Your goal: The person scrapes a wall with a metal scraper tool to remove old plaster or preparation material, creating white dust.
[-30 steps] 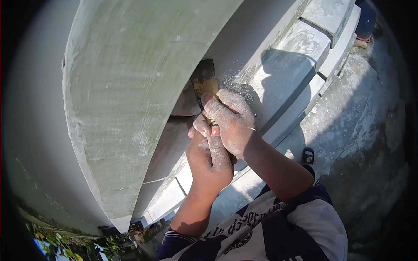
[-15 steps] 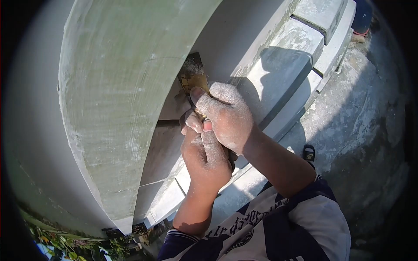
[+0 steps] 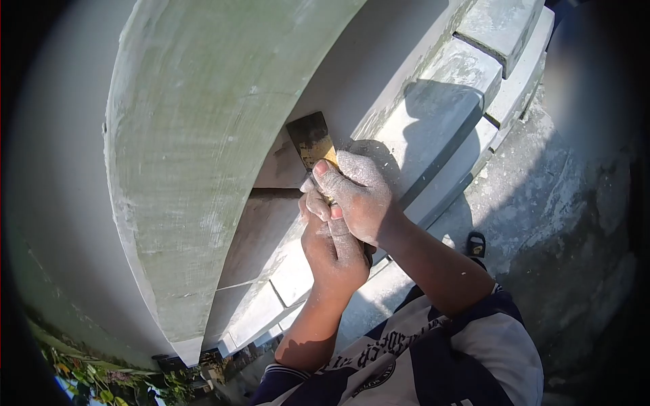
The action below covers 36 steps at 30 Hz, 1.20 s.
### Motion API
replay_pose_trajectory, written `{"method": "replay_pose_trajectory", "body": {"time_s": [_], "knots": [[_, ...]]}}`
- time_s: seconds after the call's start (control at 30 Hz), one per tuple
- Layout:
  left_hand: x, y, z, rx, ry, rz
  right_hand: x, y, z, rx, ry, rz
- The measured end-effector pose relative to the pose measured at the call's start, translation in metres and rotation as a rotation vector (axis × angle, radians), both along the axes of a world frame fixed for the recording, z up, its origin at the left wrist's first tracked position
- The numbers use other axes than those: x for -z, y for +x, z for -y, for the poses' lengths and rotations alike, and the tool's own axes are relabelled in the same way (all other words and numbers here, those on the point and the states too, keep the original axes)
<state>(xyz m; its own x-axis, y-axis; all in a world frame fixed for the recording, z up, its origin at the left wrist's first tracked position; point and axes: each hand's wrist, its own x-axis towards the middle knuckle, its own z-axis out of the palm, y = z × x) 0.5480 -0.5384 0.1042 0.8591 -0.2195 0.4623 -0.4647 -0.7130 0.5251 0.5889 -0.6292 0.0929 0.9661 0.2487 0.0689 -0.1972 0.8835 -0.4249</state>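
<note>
Poking out of two tight fists, a flat metal scraper (image 3: 311,137), dark and yellow, is near the edge of a big, curved, pale green slab (image 3: 196,162). I see the dusty bare right hand (image 3: 365,196) squeezing it close to the blade. The dusty bare left hand (image 3: 335,247) curls around it lower down, touching the right. Chunky white blocks (image 3: 464,64) and a black sandal (image 3: 477,245) are farther out.

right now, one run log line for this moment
left grip: on scraper | right grip: on scraper, nearer blade | both: dusty
</note>
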Motion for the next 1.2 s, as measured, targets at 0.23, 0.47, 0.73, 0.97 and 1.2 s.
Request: {"method": "replay_pose_trajectory", "body": {"time_s": [0.23,0.47,0.73,0.97,1.2], "knots": [[-0.02,0.002,0.001,-0.005,0.006,-0.092,0.003,0.007,-0.011,0.104,-0.095,0.087],[-0.013,0.003,-0.009,-0.071,-0.021,-0.151,-0.009,0.011,-0.01,0.0,0.106,-0.03],[0.007,-0.005,-0.011,-0.059,-0.047,-0.125,0.011,0.007,-0.019,-0.064,0.157,0.038],[0.005,-0.011,-0.016,-0.011,0.053,-0.027,0.015,-0.004,-0.025,-0.065,0.131,0.047],[0.005,-0.006,-0.015,-0.034,0.079,0.114,0.013,-0.006,-0.028,-0.072,0.167,-0.052]]}}
